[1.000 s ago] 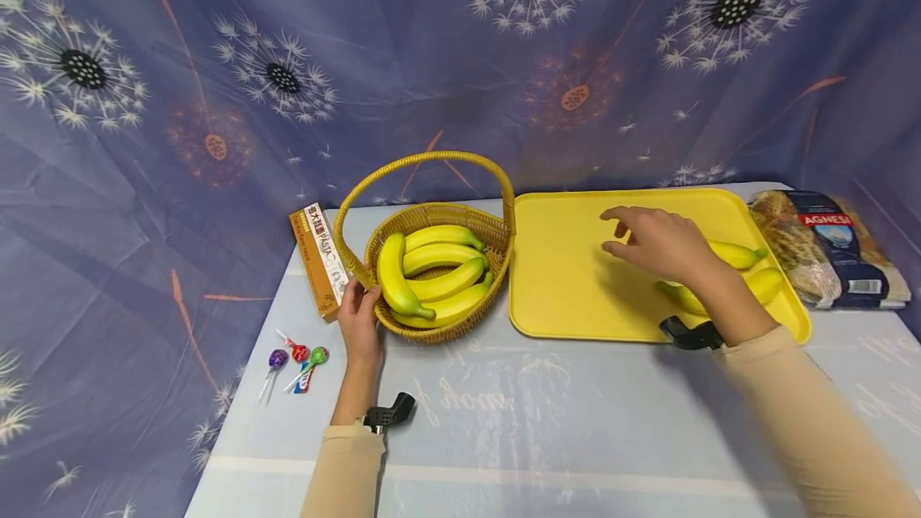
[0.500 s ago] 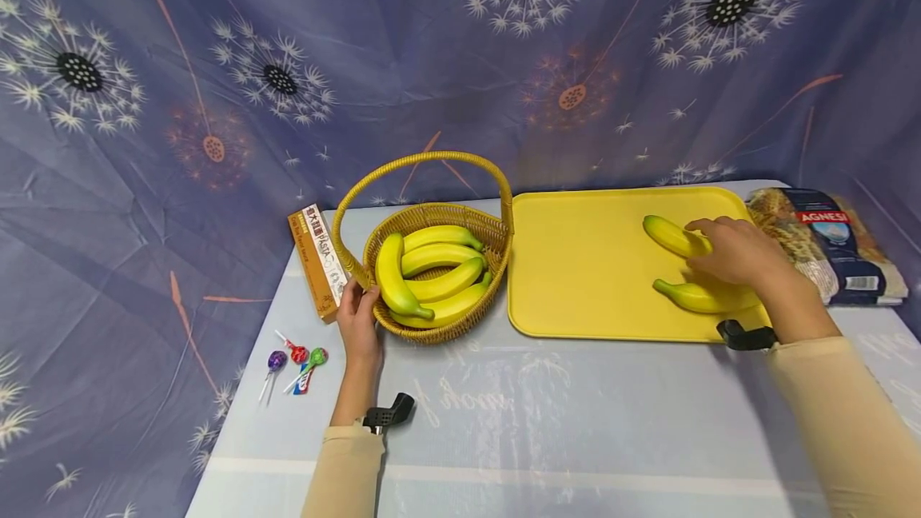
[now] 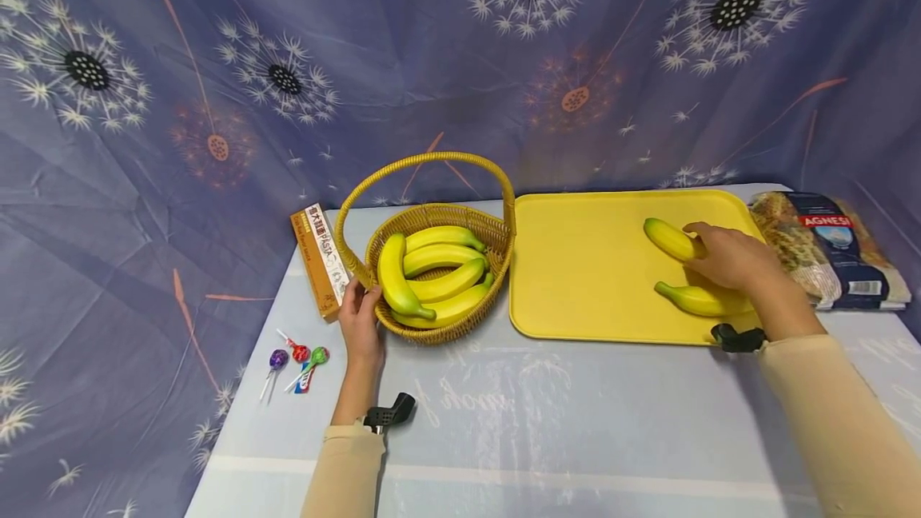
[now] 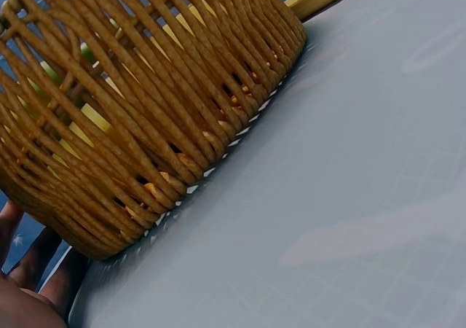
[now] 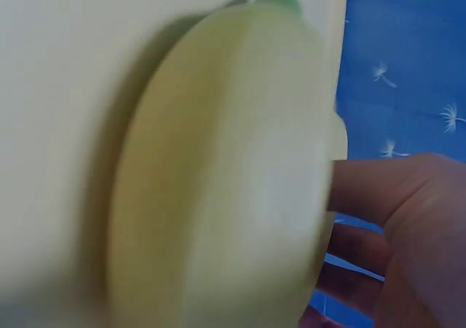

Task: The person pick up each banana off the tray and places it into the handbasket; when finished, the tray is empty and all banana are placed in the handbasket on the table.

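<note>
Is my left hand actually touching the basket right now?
Touching. The head view shows it: your left hand meets the basket at its left end, thumb against the weave, no gap between.

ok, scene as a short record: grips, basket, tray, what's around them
left grip: holds basket at its left rim
right grip: fingers at far banana; firm hold unclear
basket: upright on table, five bananas visible inside
tray: far banana, near banana
left of basket: PASTA box, three lollipops, small packet
right of tray: AGNESI bag
</note>
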Demonstrator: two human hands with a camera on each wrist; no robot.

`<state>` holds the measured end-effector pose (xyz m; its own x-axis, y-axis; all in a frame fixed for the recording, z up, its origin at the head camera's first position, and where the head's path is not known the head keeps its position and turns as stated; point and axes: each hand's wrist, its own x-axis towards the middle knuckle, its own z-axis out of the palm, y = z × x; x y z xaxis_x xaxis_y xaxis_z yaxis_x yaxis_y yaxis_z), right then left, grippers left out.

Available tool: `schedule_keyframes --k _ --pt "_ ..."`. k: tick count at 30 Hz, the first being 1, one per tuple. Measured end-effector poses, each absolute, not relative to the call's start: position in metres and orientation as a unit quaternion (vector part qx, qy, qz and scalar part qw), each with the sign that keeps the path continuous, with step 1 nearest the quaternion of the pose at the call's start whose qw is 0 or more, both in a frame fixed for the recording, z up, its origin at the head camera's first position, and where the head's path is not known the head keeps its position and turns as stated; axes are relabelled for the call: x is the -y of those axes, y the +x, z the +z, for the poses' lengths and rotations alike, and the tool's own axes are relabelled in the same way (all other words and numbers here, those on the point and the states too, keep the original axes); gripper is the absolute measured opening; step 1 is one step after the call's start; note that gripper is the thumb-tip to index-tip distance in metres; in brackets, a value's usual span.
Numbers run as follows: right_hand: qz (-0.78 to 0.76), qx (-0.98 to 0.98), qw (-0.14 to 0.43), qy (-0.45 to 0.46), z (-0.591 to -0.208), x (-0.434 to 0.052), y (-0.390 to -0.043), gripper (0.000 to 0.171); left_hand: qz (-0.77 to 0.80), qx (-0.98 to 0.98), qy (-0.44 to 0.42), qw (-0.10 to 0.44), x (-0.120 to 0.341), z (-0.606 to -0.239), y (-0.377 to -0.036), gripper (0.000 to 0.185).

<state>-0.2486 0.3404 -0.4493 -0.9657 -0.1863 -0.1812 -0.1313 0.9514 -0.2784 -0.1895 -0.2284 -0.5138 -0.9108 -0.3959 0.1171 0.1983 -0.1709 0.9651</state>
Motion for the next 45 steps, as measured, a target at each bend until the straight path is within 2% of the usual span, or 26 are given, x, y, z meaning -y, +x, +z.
schedule_keyframes --k 9,16,24,30,37,45 --pt "-0.183 -0.972 0.109 -0.103 -0.437 -0.317 -0.246 0.071 -0.757 0.62 0.085 0.188 0.233 -0.514 -0.187 0.044" --pt "-0.221 -0.962 0.088 -0.136 -0.419 -0.289 -0.238 0.063 -0.762 0.619 0.081 0.174 0.23 -0.499 -0.182 0.046" --pt "-0.247 -0.945 0.109 -0.183 -0.403 -0.258 -0.231 0.066 -0.755 0.626 0.08 0.176 0.223 -0.485 -0.171 0.046" --pt "-0.25 -0.939 0.107 -0.212 -0.399 -0.243 -0.229 0.065 -0.756 0.626 0.069 0.176 0.224 -0.489 -0.172 0.045" --pt "-0.255 -0.931 0.102 -0.239 -0.389 -0.221 -0.223 0.069 -0.764 0.614 0.072 0.187 0.231 -0.511 -0.185 0.044" --pt "-0.27 -0.918 0.108 -0.268 -0.38 -0.192 -0.215 0.069 -0.754 0.629 0.075 0.174 0.222 -0.489 -0.176 0.047"
